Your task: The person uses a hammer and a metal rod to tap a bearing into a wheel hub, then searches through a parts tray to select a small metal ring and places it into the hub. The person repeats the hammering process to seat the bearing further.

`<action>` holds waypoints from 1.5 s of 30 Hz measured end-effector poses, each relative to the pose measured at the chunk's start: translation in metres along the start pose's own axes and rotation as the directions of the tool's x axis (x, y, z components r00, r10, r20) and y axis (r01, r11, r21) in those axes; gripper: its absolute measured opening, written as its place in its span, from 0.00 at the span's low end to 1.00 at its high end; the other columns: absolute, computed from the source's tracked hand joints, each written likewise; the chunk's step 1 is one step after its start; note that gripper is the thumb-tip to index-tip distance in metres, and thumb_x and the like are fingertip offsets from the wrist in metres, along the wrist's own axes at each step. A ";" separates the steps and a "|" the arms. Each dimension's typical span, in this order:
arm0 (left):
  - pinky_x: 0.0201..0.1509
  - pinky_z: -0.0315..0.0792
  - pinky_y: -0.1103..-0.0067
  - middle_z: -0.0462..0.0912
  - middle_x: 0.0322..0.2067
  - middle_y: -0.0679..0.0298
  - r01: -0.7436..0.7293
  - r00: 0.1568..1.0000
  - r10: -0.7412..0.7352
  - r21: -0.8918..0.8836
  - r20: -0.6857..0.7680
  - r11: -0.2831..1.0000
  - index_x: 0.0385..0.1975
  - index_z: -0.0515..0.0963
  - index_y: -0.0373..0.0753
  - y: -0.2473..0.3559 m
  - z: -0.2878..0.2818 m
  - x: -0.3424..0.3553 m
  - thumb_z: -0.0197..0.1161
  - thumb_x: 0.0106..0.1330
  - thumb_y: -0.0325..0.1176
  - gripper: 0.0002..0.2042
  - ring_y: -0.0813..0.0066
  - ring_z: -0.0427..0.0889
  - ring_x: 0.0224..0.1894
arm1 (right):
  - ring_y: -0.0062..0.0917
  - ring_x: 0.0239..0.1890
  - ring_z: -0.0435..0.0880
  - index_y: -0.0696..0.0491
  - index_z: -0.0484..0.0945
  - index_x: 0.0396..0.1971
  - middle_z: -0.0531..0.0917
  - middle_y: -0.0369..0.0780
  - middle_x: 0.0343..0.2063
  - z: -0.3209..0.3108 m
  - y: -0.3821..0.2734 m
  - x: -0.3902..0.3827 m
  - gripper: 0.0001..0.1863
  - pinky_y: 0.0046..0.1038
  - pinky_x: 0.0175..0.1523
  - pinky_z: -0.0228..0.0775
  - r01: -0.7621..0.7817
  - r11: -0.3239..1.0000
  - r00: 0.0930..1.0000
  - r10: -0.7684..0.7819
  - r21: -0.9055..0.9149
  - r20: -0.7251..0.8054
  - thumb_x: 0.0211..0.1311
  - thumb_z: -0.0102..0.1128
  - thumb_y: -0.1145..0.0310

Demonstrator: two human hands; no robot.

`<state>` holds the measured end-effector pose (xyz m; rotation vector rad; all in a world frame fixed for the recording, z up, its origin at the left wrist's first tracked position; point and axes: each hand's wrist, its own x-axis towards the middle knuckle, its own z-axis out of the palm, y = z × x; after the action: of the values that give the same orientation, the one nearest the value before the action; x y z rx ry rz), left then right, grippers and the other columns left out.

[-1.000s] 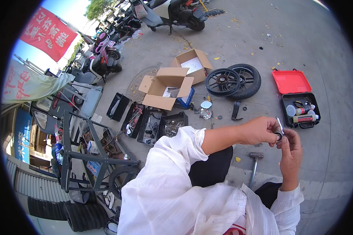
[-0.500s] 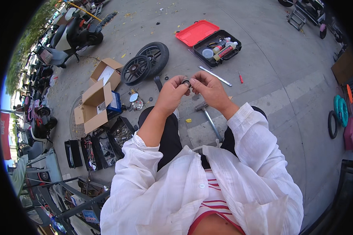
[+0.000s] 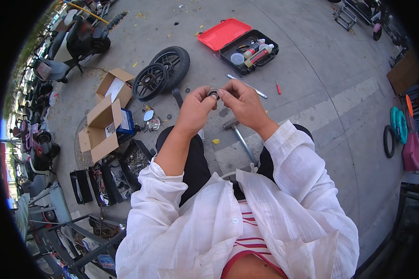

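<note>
Above our knees, we hold a small dark ring-shaped part [image 3: 213, 94] between both hands. Our left hand [image 3: 196, 109] pinches it from one side with thumb and fingertips closed on it, and our right hand [image 3: 241, 103] pinches it from the other, fingertips meeting over the part. Below our hands, on the concrete ground [image 3: 312, 102], lies a hammer [image 3: 237, 135]. Farther out sit a black wheel [image 3: 162, 73], an open red tool case [image 3: 239, 44] with bottles in it, a long metal tool [image 3: 246, 86] and open cardboard boxes [image 3: 104, 121].
</note>
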<state>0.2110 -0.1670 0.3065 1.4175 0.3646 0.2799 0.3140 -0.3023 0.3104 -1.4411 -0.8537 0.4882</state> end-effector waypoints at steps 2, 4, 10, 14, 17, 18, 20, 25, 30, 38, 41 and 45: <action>0.39 0.69 0.83 0.77 0.32 0.70 -0.008 1.000 0.008 -0.005 0.008 1.000 0.40 0.76 0.34 -0.003 -0.002 0.002 0.57 0.66 0.28 0.07 0.82 0.75 0.33 | 0.12 0.28 0.76 0.59 0.76 0.31 0.81 0.36 0.26 0.000 -0.001 0.001 0.08 0.20 0.32 0.69 -0.026 0.999 1.000 0.026 0.042 -0.013 0.64 0.60 0.69; 0.40 0.69 0.83 0.77 0.32 0.70 -0.007 1.000 0.008 -0.037 0.007 0.999 0.39 0.76 0.34 -0.001 0.001 0.002 0.57 0.66 0.28 0.07 0.82 0.75 0.33 | 0.13 0.28 0.77 0.60 0.76 0.31 0.82 0.37 0.27 0.001 -0.005 0.001 0.08 0.21 0.33 0.70 -0.039 0.996 0.999 0.040 0.077 -0.016 0.64 0.60 0.70; 0.40 0.69 0.82 0.77 0.32 0.70 -0.007 1.000 0.007 -0.049 0.001 0.999 0.39 0.76 0.34 0.003 -0.002 0.001 0.58 0.65 0.29 0.07 0.82 0.75 0.33 | 0.13 0.29 0.78 0.60 0.76 0.31 0.82 0.36 0.26 0.001 -0.007 0.003 0.07 0.20 0.34 0.70 -0.049 0.998 0.999 0.048 0.050 0.014 0.64 0.60 0.71; 0.40 0.69 0.82 0.77 0.32 0.70 -0.009 1.000 0.009 -0.068 -0.002 0.998 0.38 0.76 0.34 0.008 -0.001 -0.002 0.57 0.65 0.29 0.07 0.82 0.75 0.33 | 0.13 0.29 0.78 0.60 0.75 0.31 0.82 0.36 0.26 0.006 -0.008 0.002 0.07 0.20 0.33 0.70 -0.027 0.995 1.000 0.027 0.094 -0.004 0.65 0.59 0.71; 0.41 0.69 0.83 0.77 0.32 0.69 0.004 1.000 -0.004 -0.074 0.000 0.997 0.38 0.76 0.34 0.009 0.000 -0.003 0.57 0.64 0.29 0.07 0.82 0.75 0.33 | 0.12 0.30 0.78 0.60 0.75 0.32 0.82 0.36 0.26 0.006 -0.008 0.002 0.08 0.20 0.33 0.70 -0.032 0.992 0.999 0.033 0.121 -0.005 0.65 0.60 0.70; 0.41 0.69 0.82 0.77 0.32 0.69 0.009 1.000 -0.009 -0.058 0.001 0.998 0.38 0.76 0.33 0.009 -0.001 -0.002 0.57 0.64 0.29 0.07 0.82 0.75 0.33 | 0.12 0.30 0.78 0.60 0.75 0.32 0.82 0.36 0.26 0.005 -0.008 0.002 0.09 0.20 0.33 0.70 -0.040 0.993 0.999 0.040 0.114 0.001 0.65 0.60 0.69; 0.41 0.70 0.82 0.76 0.32 0.69 0.025 1.000 -0.025 -0.019 -0.003 1.000 0.38 0.76 0.33 0.010 -0.003 -0.001 0.57 0.64 0.28 0.07 0.82 0.75 0.33 | 0.12 0.29 0.77 0.60 0.76 0.33 0.81 0.36 0.26 0.006 -0.009 0.003 0.09 0.19 0.33 0.70 -0.033 0.998 0.999 0.033 0.059 0.005 0.65 0.59 0.68; 0.40 0.73 0.81 0.77 0.31 0.67 -0.073 0.989 0.052 -0.152 -0.140 0.986 0.41 0.73 0.36 0.021 -0.036 0.011 0.57 0.65 0.26 0.07 0.80 0.77 0.34 | 0.11 0.27 0.74 0.59 0.76 0.35 0.78 0.33 0.24 0.001 -0.008 0.005 0.10 0.17 0.32 0.67 -0.072 0.996 0.994 0.076 0.058 -0.081 0.67 0.57 0.66; 0.40 0.77 0.77 0.77 0.32 0.66 -0.165 0.915 0.061 -0.232 -0.399 0.959 0.40 0.72 0.36 0.006 -0.138 0.035 0.58 0.64 0.25 0.07 0.77 0.79 0.34 | 0.10 0.27 0.71 0.58 0.77 0.37 0.76 0.31 0.25 -0.022 -0.015 0.001 0.11 0.15 0.31 0.64 -0.171 0.985 0.981 0.171 0.002 -0.091 0.68 0.56 0.65; 0.38 0.78 0.74 0.75 0.29 0.65 0.158 0.599 -0.552 -0.591 -0.580 0.791 0.36 0.72 0.37 -0.204 -0.274 0.017 0.54 0.62 0.23 0.05 0.72 0.77 0.31 | 0.12 0.29 0.71 0.59 0.77 0.36 0.76 0.33 0.27 -0.037 -0.014 -0.002 0.08 0.16 0.34 0.64 -0.241 0.964 0.970 0.243 -0.109 0.000 0.68 0.55 0.69; 0.33 0.78 0.75 0.74 0.30 0.64 0.510 0.472 -0.661 -0.430 -0.584 0.745 0.39 0.73 0.37 -0.284 -0.275 0.000 0.55 0.63 0.25 0.06 0.73 0.76 0.29 | 0.14 0.29 0.72 0.60 0.76 0.36 0.76 0.34 0.27 -0.030 -0.010 0.010 0.08 0.17 0.35 0.64 -0.331 0.932 0.942 0.335 -0.148 0.002 0.67 0.55 0.70; 0.30 0.77 0.77 0.75 0.30 0.66 0.736 0.416 -0.694 -0.231 -0.587 0.636 0.46 0.73 0.37 -0.352 -0.274 0.000 0.55 0.64 0.25 0.11 0.75 0.75 0.28 | 0.15 0.29 0.73 0.61 0.76 0.36 0.77 0.35 0.28 -0.025 -0.006 0.023 0.07 0.18 0.36 0.65 -0.446 0.875 0.888 0.459 -0.189 0.029 0.66 0.56 0.71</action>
<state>0.0897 0.0337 -0.0727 1.0502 1.5382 0.0099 0.3459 -0.3022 0.3232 -1.8098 -0.6213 0.8388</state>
